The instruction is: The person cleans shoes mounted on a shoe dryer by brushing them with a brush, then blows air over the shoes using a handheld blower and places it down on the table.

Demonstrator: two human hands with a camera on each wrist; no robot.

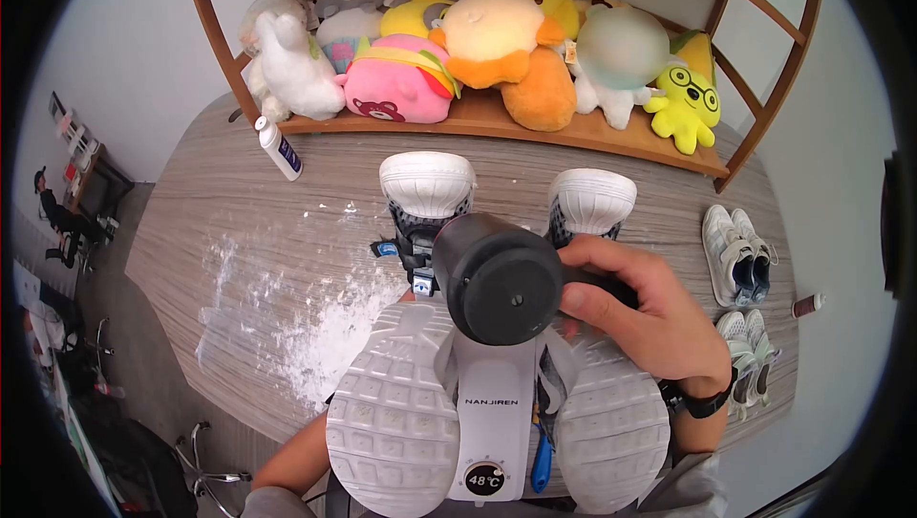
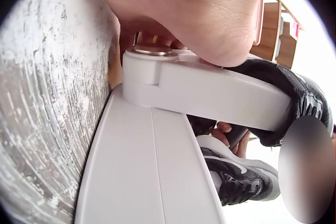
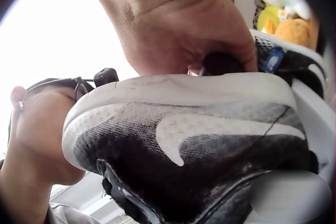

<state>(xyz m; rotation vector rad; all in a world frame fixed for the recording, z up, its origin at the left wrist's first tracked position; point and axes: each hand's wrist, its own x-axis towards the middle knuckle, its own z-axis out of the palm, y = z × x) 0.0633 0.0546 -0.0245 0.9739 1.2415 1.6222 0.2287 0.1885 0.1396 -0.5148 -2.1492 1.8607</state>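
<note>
A white shoe dryer [image 1: 492, 375] reading 48°C stands between black sneakers. Two have their pale soles [image 1: 392, 413] facing up; two white-ended ones [image 1: 427, 183] sit behind. My right hand [image 1: 654, 308] grips the handle of a dark cylindrical device [image 1: 506, 279], held over the dryer's top. Under that hand, in the right wrist view, lies a sneaker [image 3: 178, 134] with a white swoosh. In the left wrist view my left hand [image 2: 189, 14] holds the dryer's white arm [image 2: 226, 90] at its metal-capped joint, fingers partly hidden. A blue handle [image 1: 542, 461] shows beside the dryer.
White powder [image 1: 325, 346] is spread over the left of the wooden table [image 1: 172, 260]. A white bottle [image 1: 279, 150] stands near the back left. Plush toys [image 1: 401, 78] fill a wooden shelf [image 1: 573, 140]. Small white shoes [image 1: 735, 250] and a brown bottle [image 1: 808, 305] are at the right.
</note>
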